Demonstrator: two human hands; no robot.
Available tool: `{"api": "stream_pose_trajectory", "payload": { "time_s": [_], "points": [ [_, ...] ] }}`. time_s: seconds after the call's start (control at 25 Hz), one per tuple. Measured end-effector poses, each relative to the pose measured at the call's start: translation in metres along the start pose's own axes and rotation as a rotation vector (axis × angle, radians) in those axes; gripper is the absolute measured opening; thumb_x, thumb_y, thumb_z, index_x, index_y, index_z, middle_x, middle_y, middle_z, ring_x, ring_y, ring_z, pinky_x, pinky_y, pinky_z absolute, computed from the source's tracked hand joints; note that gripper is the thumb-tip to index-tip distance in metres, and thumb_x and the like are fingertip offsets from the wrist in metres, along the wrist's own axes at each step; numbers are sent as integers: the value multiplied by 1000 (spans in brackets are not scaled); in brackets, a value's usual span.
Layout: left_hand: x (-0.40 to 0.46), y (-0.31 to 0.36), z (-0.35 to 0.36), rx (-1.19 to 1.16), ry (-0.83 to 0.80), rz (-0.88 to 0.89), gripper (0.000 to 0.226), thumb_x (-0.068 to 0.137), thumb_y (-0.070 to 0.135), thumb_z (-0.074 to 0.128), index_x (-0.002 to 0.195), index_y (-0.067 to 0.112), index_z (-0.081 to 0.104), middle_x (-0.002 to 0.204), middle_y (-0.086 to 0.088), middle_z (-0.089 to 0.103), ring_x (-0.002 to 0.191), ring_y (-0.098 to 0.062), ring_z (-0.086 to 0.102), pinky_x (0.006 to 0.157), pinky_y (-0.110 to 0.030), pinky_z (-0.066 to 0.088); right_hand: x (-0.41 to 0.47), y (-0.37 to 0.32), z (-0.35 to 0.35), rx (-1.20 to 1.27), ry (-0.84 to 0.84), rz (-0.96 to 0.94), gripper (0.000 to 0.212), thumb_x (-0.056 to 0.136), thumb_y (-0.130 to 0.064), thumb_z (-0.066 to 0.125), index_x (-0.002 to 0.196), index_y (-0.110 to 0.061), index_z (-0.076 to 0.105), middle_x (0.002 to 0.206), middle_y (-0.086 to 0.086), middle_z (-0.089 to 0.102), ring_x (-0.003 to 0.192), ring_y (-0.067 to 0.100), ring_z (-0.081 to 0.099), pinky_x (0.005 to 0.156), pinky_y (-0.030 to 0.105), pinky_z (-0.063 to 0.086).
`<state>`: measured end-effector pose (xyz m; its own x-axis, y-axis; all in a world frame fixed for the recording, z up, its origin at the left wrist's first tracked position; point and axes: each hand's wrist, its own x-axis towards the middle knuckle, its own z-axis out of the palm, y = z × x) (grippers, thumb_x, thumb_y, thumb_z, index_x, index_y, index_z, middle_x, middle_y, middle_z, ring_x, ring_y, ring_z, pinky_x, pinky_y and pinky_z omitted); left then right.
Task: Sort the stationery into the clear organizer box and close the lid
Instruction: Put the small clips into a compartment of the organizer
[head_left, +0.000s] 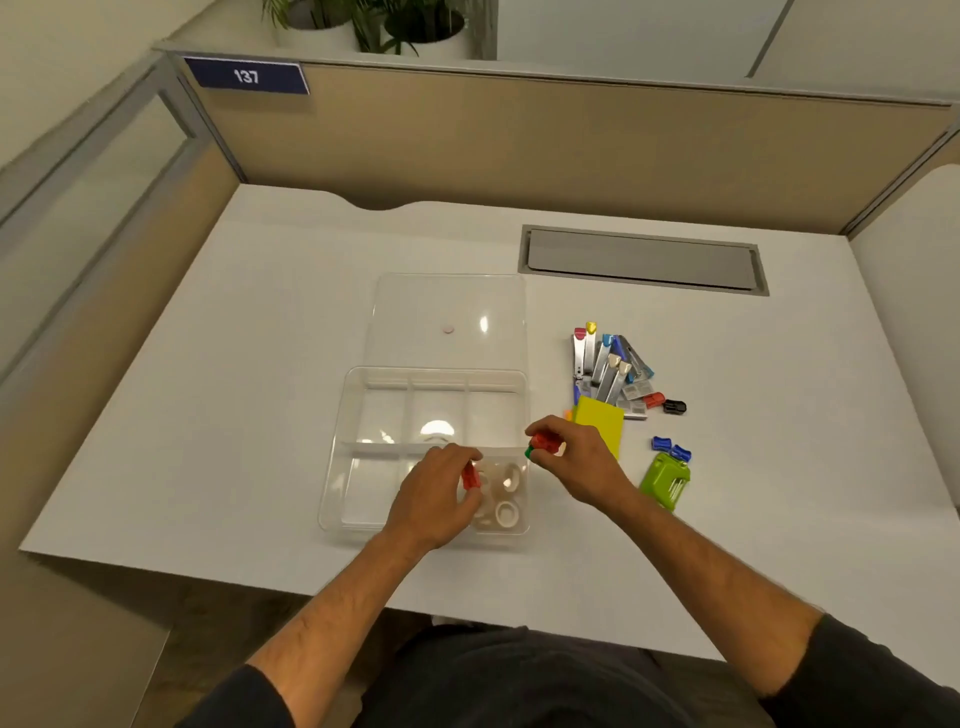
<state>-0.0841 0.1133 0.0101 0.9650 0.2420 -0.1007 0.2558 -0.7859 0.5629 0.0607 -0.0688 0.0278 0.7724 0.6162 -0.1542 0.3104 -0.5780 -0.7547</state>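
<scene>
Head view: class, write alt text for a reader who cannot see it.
A person's left hand holds a small red piece over the clear organizer box; the right hand holds red and green pieces beside it. More stationery lies on the white desk.

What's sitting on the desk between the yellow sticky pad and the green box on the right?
Bare desk; the head view shows nothing between yellow sticky pad and green box.
</scene>
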Motion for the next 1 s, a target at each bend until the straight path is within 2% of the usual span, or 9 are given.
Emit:
{"api": "stream_pose_trajectory", "payload": {
  "time_s": [0.24, 0.36, 0.44, 0.56, 0.64, 0.76, 1.0],
  "points": [
    [-11, -54, -3, 135, -100, -81, 52, 80, 37, 73, 123, 35, 43, 112, 6, 61, 101, -15, 56, 84, -25, 48, -1, -22, 35, 34, 50, 22, 25, 80, -16, 72, 102, -24, 68, 91, -6, 70, 86, 11, 61, 82, 29, 51],
    [-5, -55, -1, 189, -160, -102, 54, 77, 38, 75, 123, 35, 46, 112, 1, 60, 101, -21, 56, 84, -29, 51, -8, -31, 41, 3, 44, 36, 24, 81, -18, 71, 103, -26, 67, 92, -9, 67, 86, 9, 60, 81, 28, 51],
    [1, -52, 1, 229, -176, -49, 46, 81, 36, 71, 124, 32, 54, 112, -2, 60, 103, -24, 55, 85, -31, 49, -9, -34, 43, -10, 47, 41, 23, 81, -18, 71, 102, -26, 68, 90, -10, 67, 85, 8, 59, 80, 29, 50],
    [6, -51, 3, 288, -196, 88, 34, 92, 34, 53, 123, 28, 63, 111, 0, 62, 107, -22, 50, 90, -34, 42, -12, -37, 45, -20, 58, 53, 23, 81, -17, 71, 102, -24, 68, 91, -8, 68, 85, 8, 60, 81, 30, 51],
    [5, -53, 3, 282, -199, 109, 32, 94, 37, 45, 115, 27, 67, 106, 2, 57, 103, -20, 47, 89, -33, 42, -13, -38, 44, -28, 62, 61, 24, 81, -17, 71, 104, -24, 68, 92, -7, 69, 86, 9, 60, 81, 30, 51],
    [2, -56, 4, 240, -201, 116, 24, 91, 39, 48, 100, 25, 65, 97, 4, 54, 96, -17, 46, 84, -31, 41, -14, -38, 42, -24, 79, 80, 24, 82, -18, 72, 105, -23, 67, 93, -6, 69, 87, 11, 60, 82, 32, 52],
    [3, -52, -2, 214, -221, 57, 5, 81, 27, 62, 81, 25, 66, 82, 8, 64, 88, -15, 54, 78, -30, 44, -15, -35, 39, -25, 80, 101, 24, 84, -19, 71, 106, -24, 66, 96, -6, 68, 89, 11, 60, 83, 32, 52]
  ]
}}
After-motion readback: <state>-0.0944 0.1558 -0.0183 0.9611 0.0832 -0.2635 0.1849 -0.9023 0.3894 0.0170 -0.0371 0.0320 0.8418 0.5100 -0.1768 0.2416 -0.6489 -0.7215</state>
